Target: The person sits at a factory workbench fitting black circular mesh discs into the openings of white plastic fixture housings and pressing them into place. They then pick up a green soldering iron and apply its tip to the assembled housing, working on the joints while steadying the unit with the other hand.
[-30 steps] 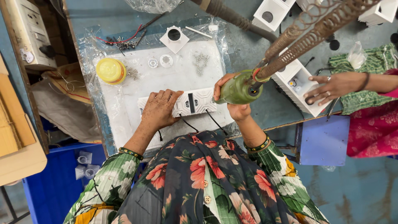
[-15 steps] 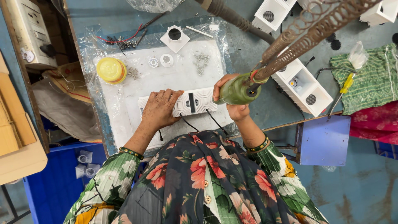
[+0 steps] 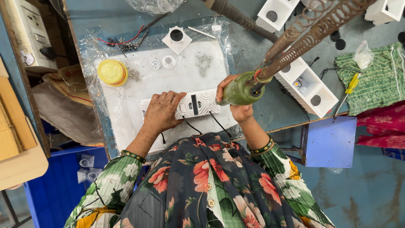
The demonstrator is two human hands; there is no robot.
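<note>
A long white plastic housing (image 3: 198, 103) with a dark slot in its middle lies on a white board (image 3: 126, 109) wrapped in clear plastic. My left hand (image 3: 162, 110) presses flat on the housing's left end. My right hand (image 3: 236, 99) grips a green powered screwdriver (image 3: 242, 88) hung from coiled cables (image 3: 303, 38), held at the housing's right end. Two black wires (image 3: 192, 126) trail from the housing toward me.
A yellow round lid (image 3: 112, 71), small white discs (image 3: 162, 62), loose screws (image 3: 204, 62) and a square white part (image 3: 176, 38) sit on the board. White box housings (image 3: 308, 86) lie to the right, near a yellow-handled screwdriver (image 3: 349, 86) on green cloth. A blue bin (image 3: 55, 190) stands at lower left.
Another person's hand, reaching onto the green cloth at the right a second ago, has withdrawn. My two hands and the green screwdriver stay where they were.
</note>
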